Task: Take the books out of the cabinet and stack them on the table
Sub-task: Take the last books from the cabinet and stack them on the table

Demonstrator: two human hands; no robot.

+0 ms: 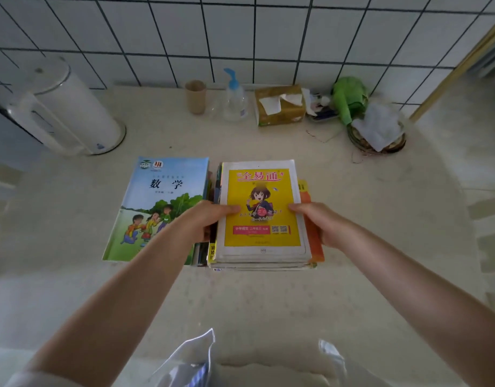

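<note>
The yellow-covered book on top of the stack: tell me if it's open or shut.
Shut. The yellow-covered book lies flat with its front cover up, left hand and right hand gripping the stack's sides.

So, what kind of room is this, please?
Probably a kitchen or utility corner at home: a white tiled wall, an electric kettle and a tissue box stand on the pale counter.
</note>
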